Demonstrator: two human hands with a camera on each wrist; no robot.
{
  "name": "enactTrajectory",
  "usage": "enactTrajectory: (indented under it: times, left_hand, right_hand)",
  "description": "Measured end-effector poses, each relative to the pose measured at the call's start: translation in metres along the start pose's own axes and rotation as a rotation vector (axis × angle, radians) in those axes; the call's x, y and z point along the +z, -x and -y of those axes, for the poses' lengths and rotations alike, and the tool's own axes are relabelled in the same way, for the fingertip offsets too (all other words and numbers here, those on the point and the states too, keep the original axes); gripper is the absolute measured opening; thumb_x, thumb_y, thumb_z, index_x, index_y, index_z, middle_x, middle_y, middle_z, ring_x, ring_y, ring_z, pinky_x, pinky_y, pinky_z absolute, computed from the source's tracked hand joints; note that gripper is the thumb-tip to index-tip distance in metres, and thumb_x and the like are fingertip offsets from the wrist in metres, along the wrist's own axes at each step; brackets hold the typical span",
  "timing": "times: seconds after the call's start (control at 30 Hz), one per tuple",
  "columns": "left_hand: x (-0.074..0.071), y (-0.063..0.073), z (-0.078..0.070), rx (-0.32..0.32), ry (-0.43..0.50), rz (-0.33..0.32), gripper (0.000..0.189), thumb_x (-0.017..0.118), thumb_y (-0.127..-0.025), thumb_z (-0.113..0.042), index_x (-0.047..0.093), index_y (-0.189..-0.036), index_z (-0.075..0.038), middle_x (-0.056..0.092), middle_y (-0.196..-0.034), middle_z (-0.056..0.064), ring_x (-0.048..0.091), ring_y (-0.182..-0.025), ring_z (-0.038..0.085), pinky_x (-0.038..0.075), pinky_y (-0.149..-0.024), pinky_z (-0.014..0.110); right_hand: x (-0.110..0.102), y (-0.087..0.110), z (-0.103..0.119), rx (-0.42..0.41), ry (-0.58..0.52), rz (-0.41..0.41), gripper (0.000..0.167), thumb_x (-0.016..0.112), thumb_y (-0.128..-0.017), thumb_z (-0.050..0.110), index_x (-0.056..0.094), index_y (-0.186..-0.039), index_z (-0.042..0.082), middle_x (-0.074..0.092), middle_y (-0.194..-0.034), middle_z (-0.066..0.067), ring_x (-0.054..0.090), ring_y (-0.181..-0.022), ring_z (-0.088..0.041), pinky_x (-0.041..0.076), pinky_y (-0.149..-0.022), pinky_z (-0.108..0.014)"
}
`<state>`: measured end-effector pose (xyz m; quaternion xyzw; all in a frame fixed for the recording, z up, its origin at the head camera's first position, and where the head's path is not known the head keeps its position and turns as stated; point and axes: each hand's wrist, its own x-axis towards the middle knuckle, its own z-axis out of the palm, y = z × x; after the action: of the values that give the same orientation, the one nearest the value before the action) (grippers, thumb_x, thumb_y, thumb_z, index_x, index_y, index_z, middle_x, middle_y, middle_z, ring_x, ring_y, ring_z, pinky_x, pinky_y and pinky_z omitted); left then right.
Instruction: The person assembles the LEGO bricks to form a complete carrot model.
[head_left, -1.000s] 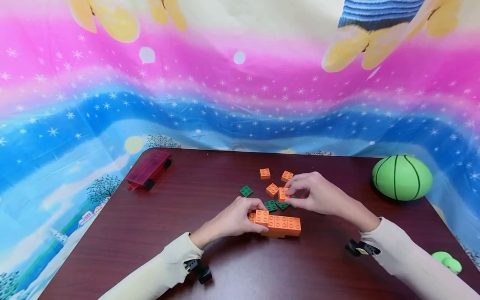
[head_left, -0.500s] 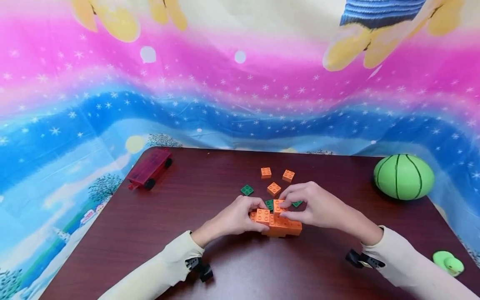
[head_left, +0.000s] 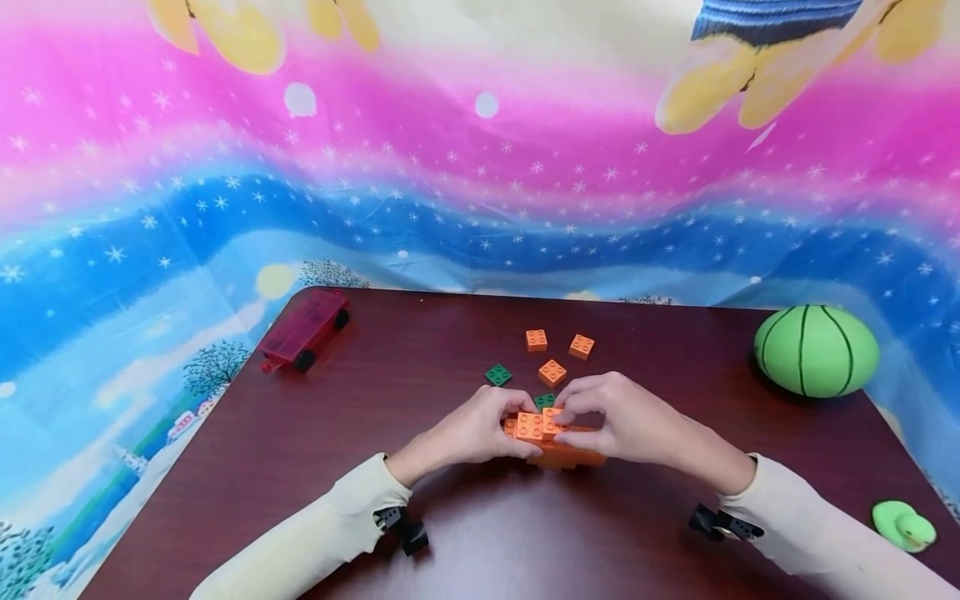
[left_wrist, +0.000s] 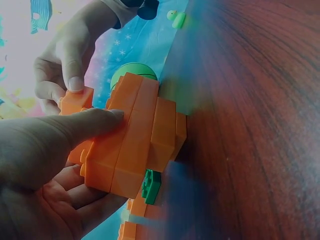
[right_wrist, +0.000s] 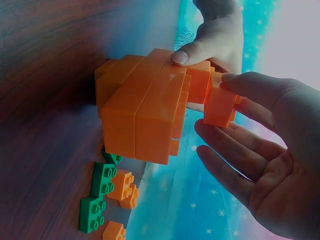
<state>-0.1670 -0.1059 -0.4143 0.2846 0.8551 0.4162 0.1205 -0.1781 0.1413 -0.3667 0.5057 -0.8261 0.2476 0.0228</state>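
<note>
An orange block build (left_wrist: 137,125), several layers of toy building bricks tapering toward the bottom, stands on the table. My left hand (head_left: 483,423) grips its left end, thumb on the near side and fingers behind. One square orange brick (head_left: 529,426) sits on its top layer by the left hand. Between thumb and fingers, my right hand (head_left: 615,417) pinches a second square orange brick (right_wrist: 219,106), held right beside that one over the studded top. The right wrist view shows this brick slightly raised and tilted against the build. The right hand hides part of the build's right end.
Behind the build lie loose orange bricks (head_left: 552,372) and green bricks (head_left: 498,375). A red toy cart (head_left: 306,329) is at the back left of the table (head_left: 225,467). A green ball (head_left: 816,350) stands at the back right, a small green toy (head_left: 903,527) by the right edge.
My right hand has brought its orange brick left and toward me, from above the loose bricks onto the build's top beside the other square brick. The left hand keeps its grip.
</note>
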Motion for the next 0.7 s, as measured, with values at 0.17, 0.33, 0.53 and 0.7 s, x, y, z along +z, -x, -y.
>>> enactTrajectory:
  times: [0.17,0.33,0.53,0.7]
  left_hand:
    - [-0.001,-0.001,-0.001,-0.005,0.003,0.008,0.028,0.087,-0.084,-0.026,0.07,-0.105,-0.018,0.075,-0.098,-0.008,0.06,-0.079,0.002,0.051,-0.071,0.018]
    - [-0.001,-0.001,-0.001,-0.007,0.003,0.007,0.028,0.087,-0.084,-0.025,0.07,-0.105,-0.017,0.074,-0.095,-0.008,0.058,-0.076,0.002,0.049,-0.067,0.018]
    - [-0.002,-0.001,-0.001,-0.004,0.0,0.007,0.028,0.087,-0.084,-0.025,0.07,-0.105,-0.018,0.074,-0.095,-0.009,0.056,-0.076,0.002,0.048,-0.067,0.017]
    - [-0.001,-0.001,-0.001,-0.008,-0.008,0.005,0.028,0.087,-0.084,-0.026,0.07,-0.105,-0.018,0.074,-0.095,-0.01,0.057,-0.076,0.002,0.048,-0.068,0.017]
  right_hand:
    - [-0.001,0.002,0.0,0.02,0.008,0.003,0.014,0.087,-0.083,0.02,0.082,-0.095,0.021,0.076,-0.097,0.007,0.07,-0.087,-0.005,0.06,-0.077,-0.023]
    - [0.004,0.003,-0.001,0.022,0.0,0.008,0.013,0.086,-0.084,0.02,0.082,-0.096,0.021,0.076,-0.098,0.006,0.07,-0.086,-0.004,0.06,-0.076,-0.023]
    - [0.01,0.003,-0.003,0.031,-0.018,0.015,0.011,0.085,-0.086,0.02,0.081,-0.095,0.02,0.075,-0.098,0.006,0.069,-0.087,-0.005,0.06,-0.077,-0.022]
    - [0.011,0.003,-0.002,0.042,-0.039,0.022,0.009,0.085,-0.086,0.021,0.081,-0.094,0.02,0.075,-0.098,0.005,0.069,-0.087,-0.005,0.059,-0.076,-0.023]
